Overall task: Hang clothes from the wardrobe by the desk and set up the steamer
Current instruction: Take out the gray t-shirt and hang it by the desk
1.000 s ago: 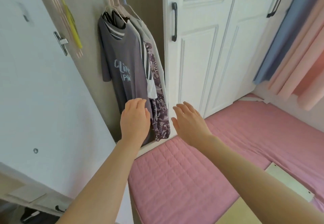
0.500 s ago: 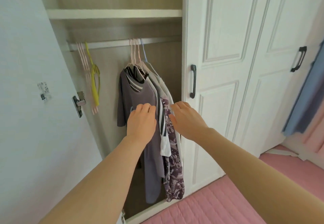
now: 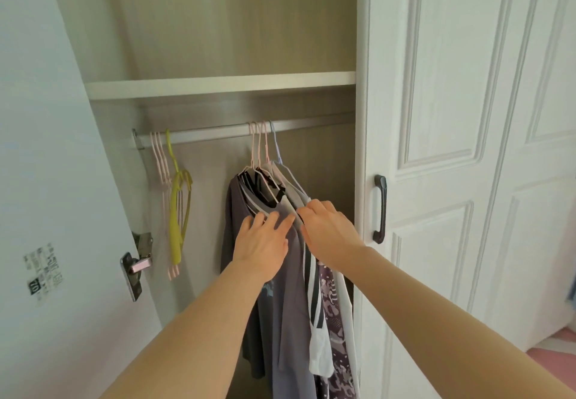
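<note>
Leftmost, empty pink and yellow hangers (image 3: 177,211) hang from the wardrobe rail (image 3: 212,133). Further right on the rail, several garments hang pressed together, a grey T-shirt (image 3: 290,305) nearest. The left hand (image 3: 261,242) lies flat on its shoulder, fingers straight and spread. The right hand (image 3: 330,236), fingers bent, touches a pale garment (image 3: 296,192) just beside; whether it grips cannot be told. A black door handle (image 3: 380,208) stands at right.

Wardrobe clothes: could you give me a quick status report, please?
Left grip flat on the grey shirt, fingers straight. Right grip at the clothes' shoulders, hold unclear. All on the rail. Spare hangers far left, clear.
</note>
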`<state>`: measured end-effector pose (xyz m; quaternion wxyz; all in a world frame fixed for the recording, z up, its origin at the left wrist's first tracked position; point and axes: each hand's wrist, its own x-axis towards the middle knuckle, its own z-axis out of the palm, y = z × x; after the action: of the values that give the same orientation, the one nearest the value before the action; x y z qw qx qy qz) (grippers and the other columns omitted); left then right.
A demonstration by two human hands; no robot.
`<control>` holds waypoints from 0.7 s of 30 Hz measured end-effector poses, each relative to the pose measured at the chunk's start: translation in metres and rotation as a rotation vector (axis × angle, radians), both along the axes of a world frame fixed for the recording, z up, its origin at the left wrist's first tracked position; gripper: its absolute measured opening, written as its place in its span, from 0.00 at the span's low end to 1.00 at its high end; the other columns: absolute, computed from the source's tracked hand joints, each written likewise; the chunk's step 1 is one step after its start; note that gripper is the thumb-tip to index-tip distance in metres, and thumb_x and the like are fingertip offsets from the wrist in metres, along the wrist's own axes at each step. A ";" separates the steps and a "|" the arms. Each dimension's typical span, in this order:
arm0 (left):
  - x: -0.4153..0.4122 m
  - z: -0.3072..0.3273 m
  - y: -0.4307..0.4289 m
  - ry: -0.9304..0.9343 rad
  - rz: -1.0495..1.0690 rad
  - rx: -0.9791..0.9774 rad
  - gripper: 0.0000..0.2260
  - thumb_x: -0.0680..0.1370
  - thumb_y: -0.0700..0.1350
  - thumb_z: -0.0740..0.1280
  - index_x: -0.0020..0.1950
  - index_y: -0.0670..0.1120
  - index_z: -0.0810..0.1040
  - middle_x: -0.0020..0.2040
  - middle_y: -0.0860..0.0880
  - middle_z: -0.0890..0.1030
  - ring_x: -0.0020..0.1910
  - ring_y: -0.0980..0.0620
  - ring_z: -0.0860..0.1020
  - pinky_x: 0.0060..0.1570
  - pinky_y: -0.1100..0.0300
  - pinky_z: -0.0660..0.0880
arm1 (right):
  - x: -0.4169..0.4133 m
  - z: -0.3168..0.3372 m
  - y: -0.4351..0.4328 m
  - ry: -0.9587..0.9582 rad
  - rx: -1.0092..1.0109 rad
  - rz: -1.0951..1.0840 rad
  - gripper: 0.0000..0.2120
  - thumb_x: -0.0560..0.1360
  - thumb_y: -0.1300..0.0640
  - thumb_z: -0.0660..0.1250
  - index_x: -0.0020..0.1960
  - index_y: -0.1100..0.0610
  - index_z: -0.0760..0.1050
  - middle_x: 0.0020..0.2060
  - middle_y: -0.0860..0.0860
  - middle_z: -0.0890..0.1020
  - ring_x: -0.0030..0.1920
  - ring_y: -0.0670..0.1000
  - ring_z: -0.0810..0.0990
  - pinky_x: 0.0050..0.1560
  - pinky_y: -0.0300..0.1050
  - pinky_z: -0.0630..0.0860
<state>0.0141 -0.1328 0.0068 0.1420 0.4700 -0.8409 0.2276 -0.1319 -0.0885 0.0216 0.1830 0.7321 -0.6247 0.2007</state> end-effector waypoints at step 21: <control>-0.008 0.017 -0.047 1.104 0.154 0.354 0.11 0.81 0.40 0.57 0.63 0.41 0.69 0.55 0.41 0.78 0.46 0.47 0.74 0.46 0.54 0.73 | 0.039 0.014 -0.083 -0.312 0.050 -0.065 0.16 0.79 0.55 0.61 0.65 0.60 0.70 0.66 0.55 0.65 0.65 0.57 0.66 0.61 0.52 0.70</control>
<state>0.0065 -0.1798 0.0237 0.4615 0.5955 -0.6309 -0.1854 -0.0933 -0.1718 0.0354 0.0716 0.6756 -0.6739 0.2903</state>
